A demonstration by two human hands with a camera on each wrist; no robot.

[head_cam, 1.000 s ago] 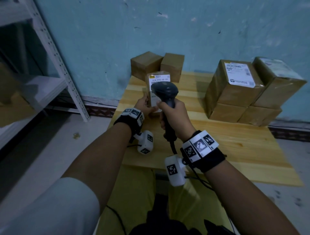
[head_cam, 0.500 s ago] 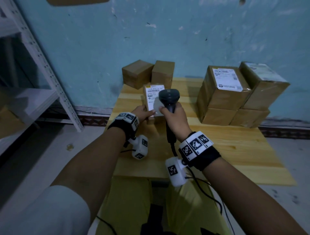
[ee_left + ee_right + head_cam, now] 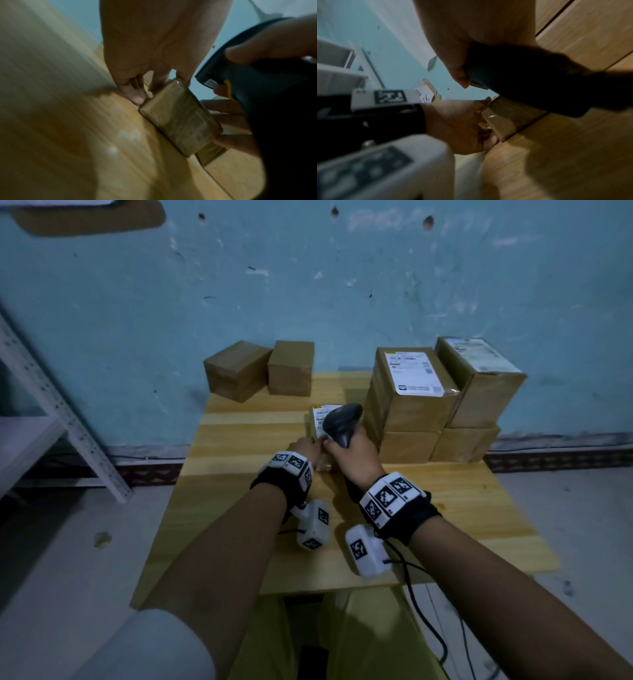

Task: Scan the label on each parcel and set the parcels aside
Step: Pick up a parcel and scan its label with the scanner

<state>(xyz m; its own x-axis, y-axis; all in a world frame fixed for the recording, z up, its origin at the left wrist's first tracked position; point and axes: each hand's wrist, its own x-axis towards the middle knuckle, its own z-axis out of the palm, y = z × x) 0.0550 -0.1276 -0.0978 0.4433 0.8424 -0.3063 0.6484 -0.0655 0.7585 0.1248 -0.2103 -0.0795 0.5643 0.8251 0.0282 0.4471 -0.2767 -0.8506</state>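
A small brown parcel (image 3: 319,422) with a white label on its upper face sits low on the wooden table (image 3: 455,508), just left of the stacked boxes. My left hand (image 3: 305,445) holds it by its near end, fingers and thumb pinching the top edge of the parcel (image 3: 180,119). My right hand (image 3: 354,455) grips the handle of a dark barcode scanner (image 3: 342,419), whose head hangs right over the label. In the right wrist view the scanner handle (image 3: 522,75) fills my fist beside the left hand (image 3: 458,125) and the parcel (image 3: 503,121).
Several larger brown boxes are stacked at the table's back right, the top ones (image 3: 411,385) (image 3: 479,378) with labels up. Two plain small boxes (image 3: 236,371) (image 3: 291,368) stand at the back left against the blue wall. A white metal shelf (image 3: 51,405) stands left; the scanner cable (image 3: 421,594) hangs off the near edge.
Both hands moved forward and down. The small parcel, held upright in the air before, now lies low on the table by the stack, with the scanner still over it.
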